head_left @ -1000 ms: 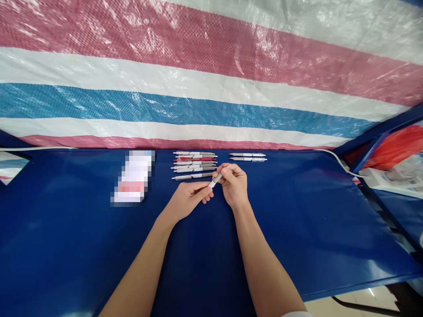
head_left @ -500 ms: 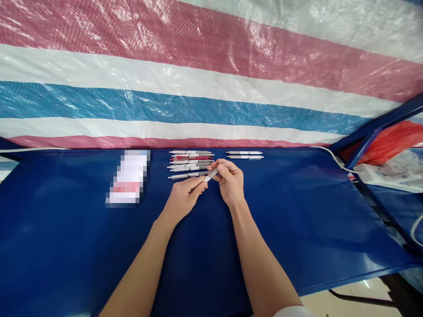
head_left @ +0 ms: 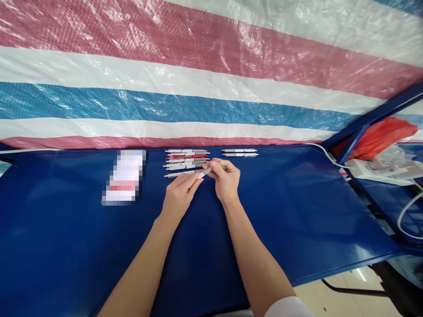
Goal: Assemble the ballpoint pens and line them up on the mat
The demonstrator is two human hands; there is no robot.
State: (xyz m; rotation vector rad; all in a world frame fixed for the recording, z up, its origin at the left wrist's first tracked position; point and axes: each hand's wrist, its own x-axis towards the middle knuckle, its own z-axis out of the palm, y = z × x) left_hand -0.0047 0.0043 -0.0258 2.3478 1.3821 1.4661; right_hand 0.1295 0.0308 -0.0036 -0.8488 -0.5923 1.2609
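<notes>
Between my two hands is a white pen with a grey grip, tilted with its tip up to the right. My left hand is closed round its lower white end. The fingers of my right hand pinch the grey grip near the tip. Just behind my left hand lies a row of several pens, mostly white and grey, with one red pen among them. Two more pens lie side by side to the right, beyond my right hand.
A blurred-out white rectangle lies left on the blue table. A striped plastic sheet hangs behind. At the right are a blue metal frame, a red plastic bag and a white cable.
Everything in view has shifted slightly left as the head turned. Both hands still hold the pen, and my right fingers have moved slightly along the grip. The pens on the table lie as before.
</notes>
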